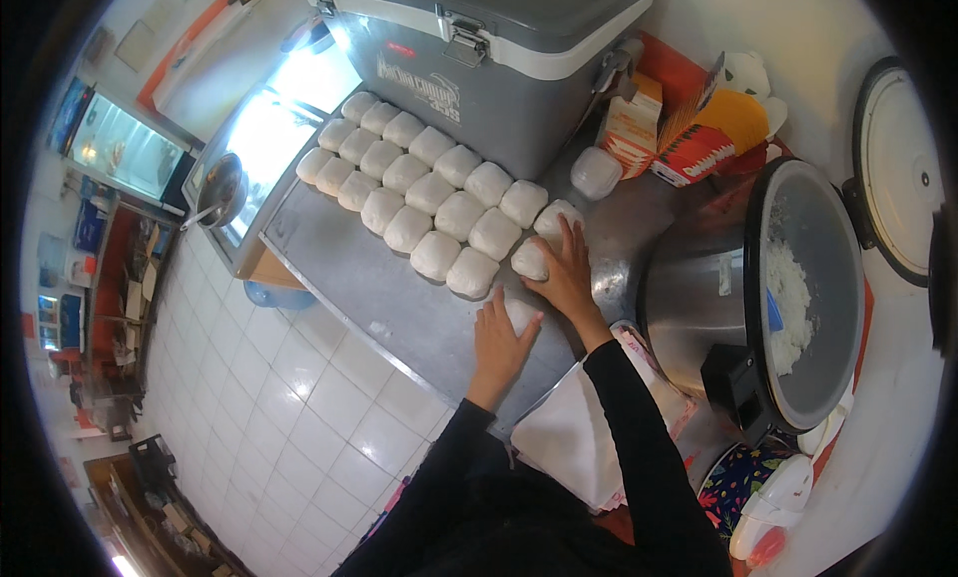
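white tiles (269, 407) cover the floor beyond a steel table (384, 308), with a grey cooler (439, 68) at the back and a big cooker (694, 278) of white rice (790, 303) on the right. round white bundles (434, 191) sit on the steel in three long rows, close together, and both hands are at the end of the block nearest the cooker. the left hand (499, 350) is half open, fingers and thumb curved about an end bundle (520, 315) at the near corner; i cannot tell whether it grips or only steadies it. the right hand (567, 278) is spread wider, reaching across two bundles (530, 261), and whether it has hold of either is unclear.

the step seems to be setting these end ones in line. i'd nudge from the sides with flat fingers and press lightly, since the bundles look soft and would likely dent. sliding gently should keep the wrapping from bunching or tearing.

each is a squarish, rounded lump, white with faint grey shading and small creases where the thin wrap shines a little. one loose bundle (596, 173) sits apart, near the boxes (632, 128).
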